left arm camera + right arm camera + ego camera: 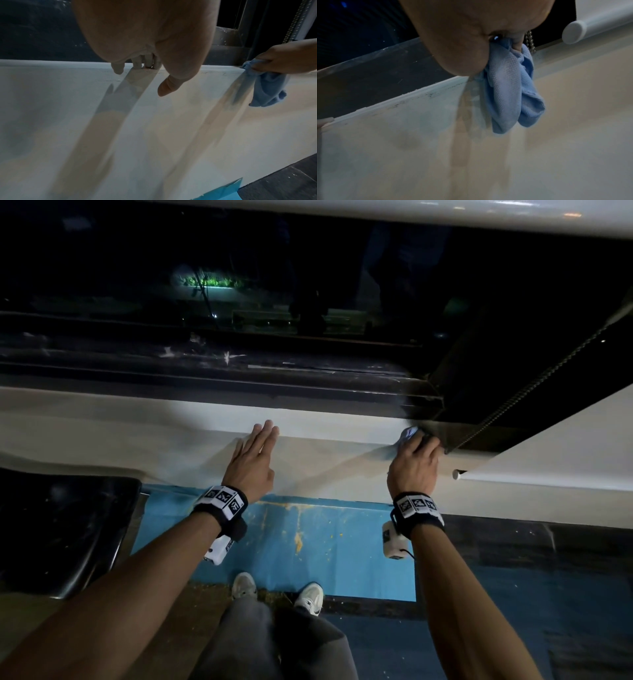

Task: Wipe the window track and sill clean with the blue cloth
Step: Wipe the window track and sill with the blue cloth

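The white sill (325, 419) runs across the head view, with the dark, dusty window track (205, 371) just behind it. My right hand (419, 446) grips the bunched blue cloth (409, 434) and presses it on the sill's front edge near the right corner of the frame. In the right wrist view most of the blue cloth (510, 86) hangs down below the palm against the wall. My left hand (263, 436) lies flat with straight fingers, fingertips (137, 63) on the sill's edge, holding nothing. The left wrist view shows the cloth (267, 92) off to the right.
A bead chain (534, 392) hangs right beside my right hand, next to the white roller blind's bottom bar (548, 470). A black seat (61, 529) stands at the left. A blue sheet (308, 542) covers the floor by my shoes (245, 585).
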Available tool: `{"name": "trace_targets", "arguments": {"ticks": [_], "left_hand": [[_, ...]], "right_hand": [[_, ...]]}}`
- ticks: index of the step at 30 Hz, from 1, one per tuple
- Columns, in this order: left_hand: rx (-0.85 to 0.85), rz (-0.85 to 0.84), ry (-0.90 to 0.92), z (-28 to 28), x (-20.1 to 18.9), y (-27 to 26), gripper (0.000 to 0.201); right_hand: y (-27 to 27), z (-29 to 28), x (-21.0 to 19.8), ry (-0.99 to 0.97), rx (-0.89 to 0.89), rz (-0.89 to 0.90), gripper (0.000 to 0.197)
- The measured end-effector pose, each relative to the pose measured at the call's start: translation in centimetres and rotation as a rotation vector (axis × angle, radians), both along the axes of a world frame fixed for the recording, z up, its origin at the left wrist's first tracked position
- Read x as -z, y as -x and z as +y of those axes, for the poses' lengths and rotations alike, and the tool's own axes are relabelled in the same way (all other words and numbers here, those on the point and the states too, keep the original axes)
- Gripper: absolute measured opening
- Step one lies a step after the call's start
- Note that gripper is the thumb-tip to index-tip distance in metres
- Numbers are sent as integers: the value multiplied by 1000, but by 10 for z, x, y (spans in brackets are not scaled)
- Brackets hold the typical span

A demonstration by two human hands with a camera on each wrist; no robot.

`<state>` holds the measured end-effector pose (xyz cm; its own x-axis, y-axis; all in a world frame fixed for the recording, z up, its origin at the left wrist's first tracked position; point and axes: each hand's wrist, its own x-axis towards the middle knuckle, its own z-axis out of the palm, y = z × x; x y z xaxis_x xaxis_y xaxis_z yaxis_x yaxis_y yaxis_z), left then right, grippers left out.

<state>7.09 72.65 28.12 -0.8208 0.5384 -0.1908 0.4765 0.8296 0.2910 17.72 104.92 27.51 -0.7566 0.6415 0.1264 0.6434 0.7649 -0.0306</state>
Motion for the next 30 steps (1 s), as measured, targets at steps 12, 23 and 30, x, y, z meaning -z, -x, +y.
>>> {"name": "trace_targets", "arguments": {"ticks": [12, 23, 30], "left_hand": [[-12, -65, -80, -13, -21, -17, 73], [-226, -378, -539, -92, -64, -79, 19], [-270, -211, -434, -135, -64, -63, 28]], "right_hand": [[-36, -57, 0, 761, 159, 267, 43], [-33, -195, -40, 1614, 160, 545, 48], [19, -183, -62, 1360, 131, 684, 37]]}}
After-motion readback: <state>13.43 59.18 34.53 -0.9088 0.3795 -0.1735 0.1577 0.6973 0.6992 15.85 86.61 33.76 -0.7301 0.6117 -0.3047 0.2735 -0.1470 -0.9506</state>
